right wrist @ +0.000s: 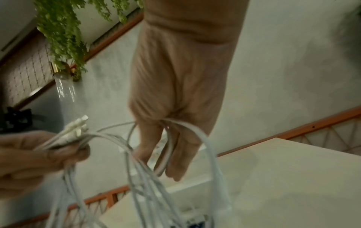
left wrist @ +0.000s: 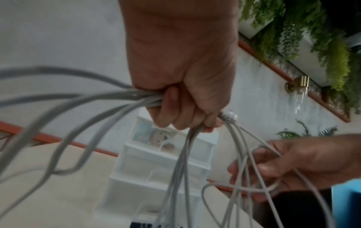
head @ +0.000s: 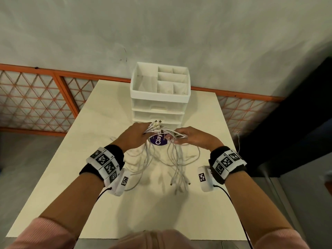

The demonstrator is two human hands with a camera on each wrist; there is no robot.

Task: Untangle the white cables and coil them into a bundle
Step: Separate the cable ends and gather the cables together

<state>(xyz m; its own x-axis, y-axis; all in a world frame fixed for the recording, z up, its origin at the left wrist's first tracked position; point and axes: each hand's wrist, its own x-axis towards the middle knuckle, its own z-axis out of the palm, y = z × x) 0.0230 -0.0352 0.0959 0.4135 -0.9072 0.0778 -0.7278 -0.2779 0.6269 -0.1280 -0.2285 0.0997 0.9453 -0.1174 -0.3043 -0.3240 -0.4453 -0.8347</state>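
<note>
Several white cables (head: 177,164) hang in a tangle above the cream table (head: 80,168). My left hand (head: 139,133) grips a bunch of them in a fist (left wrist: 181,106), and their connector ends (head: 156,124) stick out past my fingers. My right hand (head: 186,137) is just to the right, at about the same height. It holds cable loops that run between its curled fingers (right wrist: 175,148). The loose ends (head: 179,184) trail on the table below both hands. In the right wrist view the connector ends (right wrist: 75,131) show beside my left hand (right wrist: 39,157).
A white drawer organiser (head: 159,101) with open top compartments stands at the table's far edge, just behind my hands. A round purple label (head: 159,141) lies under the cables. An orange lattice railing (head: 36,101) and a grey wall stand behind; a dark object (head: 287,126) is at the right.
</note>
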